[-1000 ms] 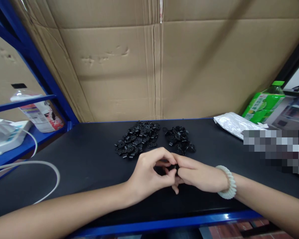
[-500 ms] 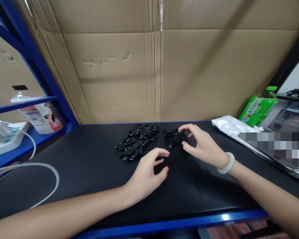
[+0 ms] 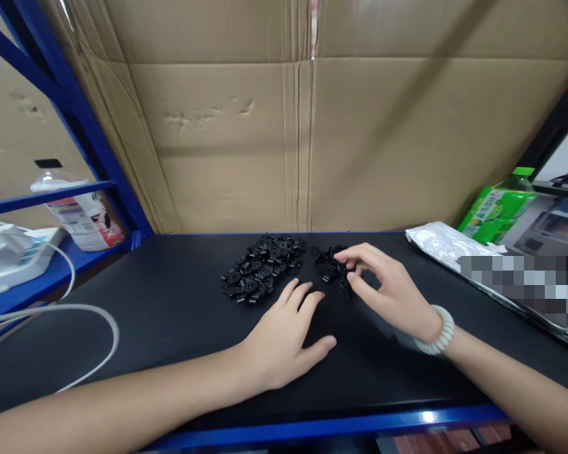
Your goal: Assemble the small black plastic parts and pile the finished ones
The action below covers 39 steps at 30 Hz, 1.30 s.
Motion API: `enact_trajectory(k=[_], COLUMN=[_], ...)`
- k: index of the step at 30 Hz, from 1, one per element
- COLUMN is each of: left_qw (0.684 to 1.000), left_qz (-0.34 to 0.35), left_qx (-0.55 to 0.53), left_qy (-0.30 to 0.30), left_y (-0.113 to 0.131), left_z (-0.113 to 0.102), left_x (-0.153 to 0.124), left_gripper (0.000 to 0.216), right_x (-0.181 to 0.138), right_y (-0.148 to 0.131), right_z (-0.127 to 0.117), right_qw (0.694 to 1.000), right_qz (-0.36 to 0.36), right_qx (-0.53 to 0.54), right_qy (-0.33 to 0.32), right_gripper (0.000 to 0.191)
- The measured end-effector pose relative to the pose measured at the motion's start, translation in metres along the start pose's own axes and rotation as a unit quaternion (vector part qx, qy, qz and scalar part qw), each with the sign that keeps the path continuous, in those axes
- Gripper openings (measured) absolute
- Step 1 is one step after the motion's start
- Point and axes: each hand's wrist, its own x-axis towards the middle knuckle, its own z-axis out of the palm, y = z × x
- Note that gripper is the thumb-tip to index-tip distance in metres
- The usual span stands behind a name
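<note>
Right hand (image 3: 385, 290) at smaller pile of black plastic parts (image 3: 329, 270), thumb and fingers apart. Left hand (image 3: 288, 334) spread, near larger pile (image 3: 262, 268). Piles apart, presumably keeping kinds separate.

The person's bare left forearm (image 3: 137, 403) slanted in from the lower left, ending in a bare left hand (image 3: 281, 340) held palm down, its slim fingers extended and slightly parted, the thumb stretched sideways, well apart from them. The bare right forearm (image 3: 515, 375) angled in from the lower right; its bare right hand (image 3: 395, 293) was farther forward, thumb and forefinger curved, tips apart.
</note>
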Motion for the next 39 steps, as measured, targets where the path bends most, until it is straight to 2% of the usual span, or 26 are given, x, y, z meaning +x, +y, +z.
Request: enact_trajectory(k=[3,6,10,13,15,18,20,22,27,30,34,39], left_qw=[0.998,0.993,0.984,0.969,0.948,0.909,0.883,0.861,0.838,0.84,0.863,0.871], left_qz=[0.009,-0.007,-0.019,-0.036,-0.058,-0.094,-0.107,-0.109,-0.106,-0.088,-0.056,-0.059], left_qx=[-0.057,-0.11,-0.164,-0.231,-0.287,-0.353,-0.402,-0.45,-0.497,-0.499,-0.468,-0.46], left_qy=[0.018,0.048,0.071,0.085,0.121,0.199,0.216,0.208,0.199,0.193,0.181,0.164], left_y=[0.004,0.004,0.0,0.0,-0.001,-0.001,-0.002,-0.002,-0.002,-0.001,0.002,0.003], left_z=[-0.002,0.001,0.007,0.008,0.008,0.005,0.001,-0.003,-0.006,-0.004,-0.003,-0.003], left_x=[0.0,-0.001,-0.001,0.001,0.004,0.007,0.009,0.009,0.007,0.006,0.005,0.007], left_gripper=[0.032,0.029,0.035,0.034,0.029,0.025,0.027,0.024,0.017,0.017,0.019,0.02], right_x=[-0.008,-0.015,-0.019,-0.017,-0.015,-0.013,-0.012,-0.011,-0.008,-0.007,-0.009,-0.011], right_y=[-0.009,-0.009,0.0,0.003,0.002,-0.003,-0.005,-0.006,-0.006,-0.007,-0.006,-0.003], right_z=[0.009,0.022,0.033,0.033,0.03,0.026,0.025,0.025,0.027,0.027,0.026,0.03], right_qw=[0.993,0.986,0.98,0.98,0.984,0.98,0.96,0.938,0.892,0.855,0.789,0.763], right_qz=[0.064,0.071,0.059,0.051,0.068,0.146,0.19,0.204,0.227,0.259,0.269,0.237], right_qx=[0.035,-0.036,-0.122,-0.121,-0.085,0.056,0.176,0.261,0.365,0.417,0.512,0.56], right_qy=[-0.097,-0.148,-0.148,-0.153,-0.144,-0.121,-0.11,-0.105,-0.137,-0.167,-0.206,-0.218], right_gripper=[0.019,0.018,0.021,0.012,0.008,0.012,0.018,0.023,0.023,0.027,0.028,0.019])
